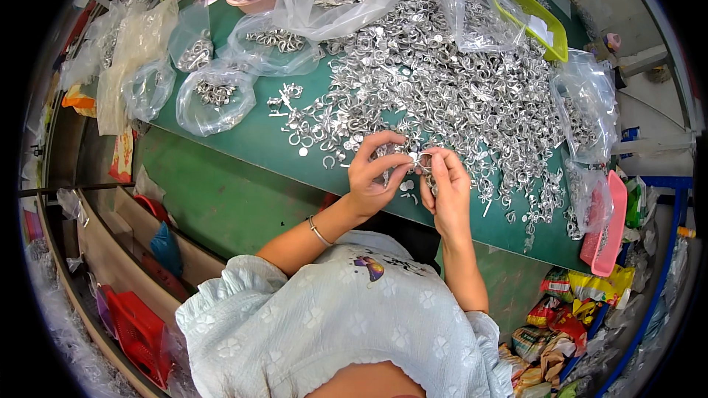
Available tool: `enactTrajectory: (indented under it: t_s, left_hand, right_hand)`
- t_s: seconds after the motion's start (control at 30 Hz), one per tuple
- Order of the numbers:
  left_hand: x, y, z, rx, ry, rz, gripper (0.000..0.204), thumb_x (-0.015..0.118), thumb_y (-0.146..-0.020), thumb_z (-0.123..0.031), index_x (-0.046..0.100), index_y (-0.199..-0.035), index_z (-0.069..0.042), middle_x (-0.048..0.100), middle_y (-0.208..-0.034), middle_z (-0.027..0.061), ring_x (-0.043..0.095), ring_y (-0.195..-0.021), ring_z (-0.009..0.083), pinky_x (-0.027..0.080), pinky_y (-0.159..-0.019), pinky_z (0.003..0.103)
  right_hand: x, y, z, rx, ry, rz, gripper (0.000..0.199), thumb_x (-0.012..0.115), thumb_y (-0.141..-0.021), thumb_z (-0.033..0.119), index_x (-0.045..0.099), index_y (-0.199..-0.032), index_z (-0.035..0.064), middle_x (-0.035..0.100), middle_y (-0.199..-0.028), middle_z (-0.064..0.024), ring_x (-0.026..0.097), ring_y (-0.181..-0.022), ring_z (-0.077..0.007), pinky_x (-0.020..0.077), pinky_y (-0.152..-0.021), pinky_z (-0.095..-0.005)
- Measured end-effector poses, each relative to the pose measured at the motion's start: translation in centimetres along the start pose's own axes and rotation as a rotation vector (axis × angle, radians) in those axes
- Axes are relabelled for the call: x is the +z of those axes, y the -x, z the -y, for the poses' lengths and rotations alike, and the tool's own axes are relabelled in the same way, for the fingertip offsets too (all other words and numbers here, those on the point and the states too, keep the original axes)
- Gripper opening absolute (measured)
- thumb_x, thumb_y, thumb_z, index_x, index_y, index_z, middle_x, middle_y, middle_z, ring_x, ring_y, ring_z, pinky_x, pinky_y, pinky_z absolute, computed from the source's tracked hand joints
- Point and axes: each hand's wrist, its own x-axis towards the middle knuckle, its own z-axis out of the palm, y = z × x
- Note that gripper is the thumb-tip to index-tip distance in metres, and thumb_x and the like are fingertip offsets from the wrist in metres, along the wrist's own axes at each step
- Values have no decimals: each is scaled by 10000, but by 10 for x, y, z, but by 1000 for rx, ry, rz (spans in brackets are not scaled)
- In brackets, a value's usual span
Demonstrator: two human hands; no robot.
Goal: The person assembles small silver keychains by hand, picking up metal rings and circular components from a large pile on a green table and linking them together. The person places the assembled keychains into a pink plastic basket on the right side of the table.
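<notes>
Nothing legible, only blurred print (404,267) on the pale shirt (317,317) and the colourful packets (606,285).

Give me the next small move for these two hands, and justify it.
Probably turn the small silvery piece a little: the left hand and the right hand meet at it in a pinch that hides part of it, so a slight turn might show the covered side.

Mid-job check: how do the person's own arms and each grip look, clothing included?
Both arms are bare below loose, short, pale blue sleeves; the left sleeve looks ruffled. The left grip and right grip are both ungloved. A thin metallic bangle circles the left wrist; none shows on the right.
</notes>
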Motion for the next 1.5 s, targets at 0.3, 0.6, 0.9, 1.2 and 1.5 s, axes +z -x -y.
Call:
enactTrajectory:
  t_s: [0.3,0.6,0.9,1.2,1.5]
  left_hand:
    - [-6,-3,-4,-242,120,146,156,629,-701,43,609,-841,-22,558,-993,93,557,-886,197,453,-735,292]
    - [-16,-15,-32,-279,-11,246,206,717,-644,-31,614,-821,-51,528,-965,81,546,-888,240,448,-733,328]
    - [-11,-8,-23,-28,-130,161,280,695,-597,40,646,-847,-77,552,-968,102,556,-861,267,458,-711,348]
    - [-9,5,0,196,7,64,319,702,-572,79,675,-846,-82,548,-999,125,558,-899,272,463,-754,352]
    - [-15,4,-6,-103,141,249,221,724,-629,-4,655,-832,-60,544,-993,113,557,-879,238,459,-722,307]
  right_hand:
    - [-2,4,2,-80,2,-41,192,516,-888,159,490,-1013,16,566,-808,-72,330,-386,-22,208,-322,-167]
    - [-1,10,-1,-295,317,-67,246,624,-802,79,528,-1018,12,568,-897,-46,504,-717,-56,374,-570,-177]
    - [0,13,2,-206,82,-75,172,548,-863,118,519,-993,10,581,-828,-73,467,-508,-51,335,-407,-161]
    - [5,19,2,207,-348,44,201,437,-927,209,501,-921,19,575,-753,-66,346,-382,-39,236,-304,-173]
    - [1,21,0,45,-38,-31,114,523,-871,77,552,-955,5,553,-732,-36,359,-427,-17,240,-361,-165]
